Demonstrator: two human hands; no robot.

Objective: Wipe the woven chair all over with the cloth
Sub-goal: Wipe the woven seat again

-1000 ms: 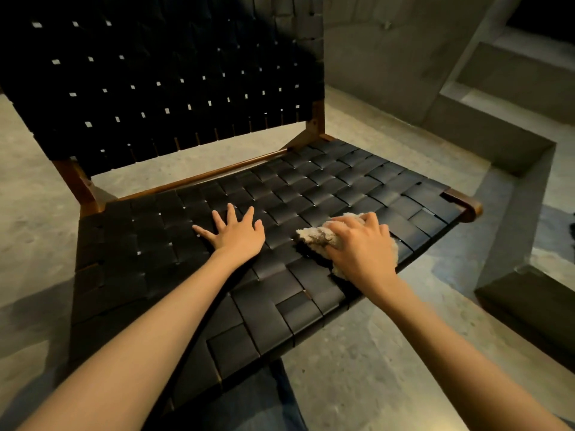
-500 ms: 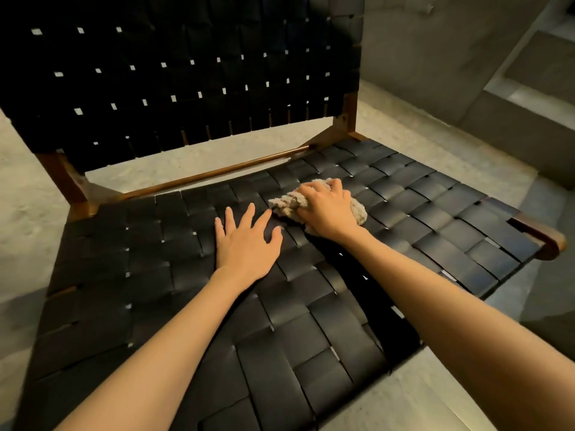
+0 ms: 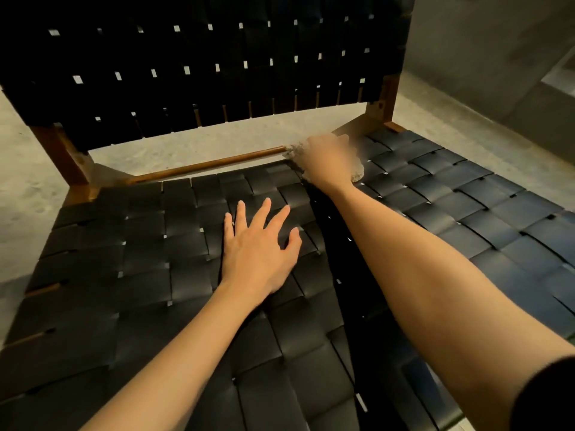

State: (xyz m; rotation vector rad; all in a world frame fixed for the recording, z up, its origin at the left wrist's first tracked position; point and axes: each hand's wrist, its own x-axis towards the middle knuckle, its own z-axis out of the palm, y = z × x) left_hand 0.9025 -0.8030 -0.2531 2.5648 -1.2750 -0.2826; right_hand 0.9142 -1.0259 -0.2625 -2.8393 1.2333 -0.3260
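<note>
Cloth (image 3: 357, 175) lies bunched under your right hand (image 3: 328, 161) at the back edge of the woven chair (image 3: 466, 213). It shows only as pale tufts on either side of the hand. The left tuft touches the wooden rail (image 3: 211, 164) that closes the back of the seat (image 3: 140, 244). Your right fingers (image 3: 317, 143) look curled down and clamped on the cloth, though motion blur softens them.

Your left hand (image 3: 258, 247) rests flat near the middle of the seat, well apart from the cloth. Its fingers (image 3: 263, 213) are straight, spread apart and holding nothing.

Just beyond the rail there is a gap that shows the floor (image 3: 186, 141), and the backrest (image 3: 217, 88) rises above that gap. The right corner post (image 3: 384, 104) stands near the cloth, up and to its right.

To the right of your right forearm, the seat runs open to its right edge. To the left of your left hand, it runs open to the left edge and the left post (image 3: 62, 157). A grey wall (image 3: 482, 42) stands behind the chair on the right. A dark sleeve (image 3: 547, 396) covers your right upper arm at the corner of the view.
</note>
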